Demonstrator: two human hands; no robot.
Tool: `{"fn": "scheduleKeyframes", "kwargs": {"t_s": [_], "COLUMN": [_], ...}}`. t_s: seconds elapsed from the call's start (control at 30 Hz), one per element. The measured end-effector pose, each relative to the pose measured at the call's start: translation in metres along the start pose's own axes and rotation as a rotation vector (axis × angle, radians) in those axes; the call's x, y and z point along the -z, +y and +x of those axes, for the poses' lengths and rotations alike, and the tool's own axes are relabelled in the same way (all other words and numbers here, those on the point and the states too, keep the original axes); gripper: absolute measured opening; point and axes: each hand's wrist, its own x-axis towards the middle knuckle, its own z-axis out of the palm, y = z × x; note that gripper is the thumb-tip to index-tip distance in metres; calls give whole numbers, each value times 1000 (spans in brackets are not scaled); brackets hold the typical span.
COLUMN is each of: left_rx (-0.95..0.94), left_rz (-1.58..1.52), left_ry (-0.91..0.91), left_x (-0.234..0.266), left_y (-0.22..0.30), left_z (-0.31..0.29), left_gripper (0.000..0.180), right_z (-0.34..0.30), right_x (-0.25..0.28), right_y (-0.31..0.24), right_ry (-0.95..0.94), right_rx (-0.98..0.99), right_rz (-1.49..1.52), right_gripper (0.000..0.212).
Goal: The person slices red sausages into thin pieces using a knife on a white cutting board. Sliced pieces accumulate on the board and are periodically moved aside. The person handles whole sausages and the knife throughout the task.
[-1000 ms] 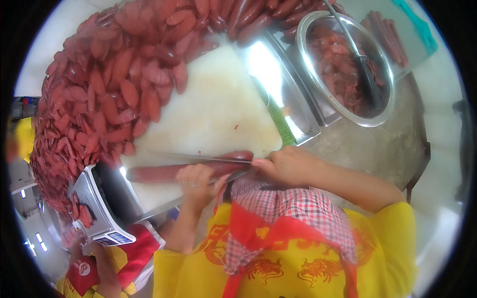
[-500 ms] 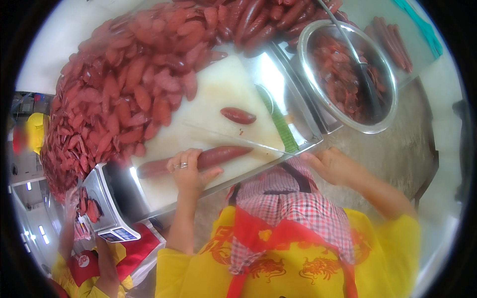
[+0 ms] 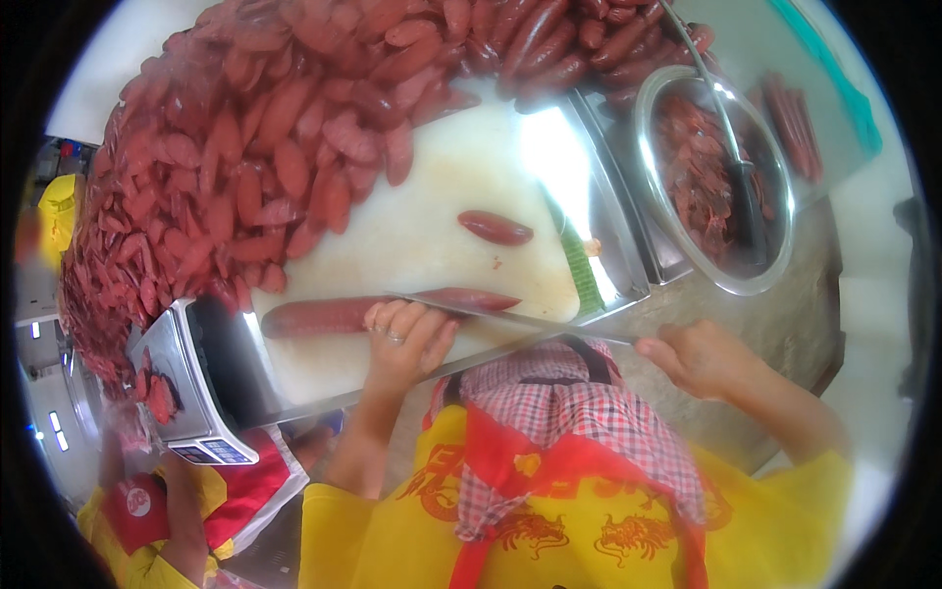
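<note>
- My left hand lies just inside the near edge of the cutting board, fingers curled down, thumb apart.
- My left forearm slants upward, wrist over that edge.
- My right hand, closed, hangs beyond the near right corner.
- My right forearm angles in from the right.

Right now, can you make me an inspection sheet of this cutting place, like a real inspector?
Surface: white cutting board, small red scrap on it.
Job's things: sausage on the board; knife blade passing across it; cut piece lying apart.
Clutter: large heap of sausage slices; metal bowl holding reddish pieces; scale.
Hands: left hand on the sausage; right hand gripping the knife.
Cables: nothing seen.
Surroundings: another person in yellow and red, lower left.
</note>
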Motion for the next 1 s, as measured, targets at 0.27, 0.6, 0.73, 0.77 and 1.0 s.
{"fn": "scheduleKeyframes", "kwargs": {"t_s": [0.27,0.6,0.73,0.77,1.0], "left_rx": [44,96,103,97,146], "left_rz": [-19,46,37,40,16], "left_ry": [37,18,6,2,27], "left_x": [-1,10,9,9,7], "left_y": [5,-2,-5,-5,-2], "left_z": [9,1,-1,-2,-2], "left_gripper": [30,35,36,36,36], "right_z": [114,36,-4,-3,98], "right_x": [-42,-30,-19,-17,-34], "right_y": [-75,-8,-4,-7,-74], "right_ry": [-10,86,7,-16,-91], "right_rx": [198,70,46,8,162], "right_rz": [71,185,131,100,163], "right_gripper": [75,64,61,62,70]}}
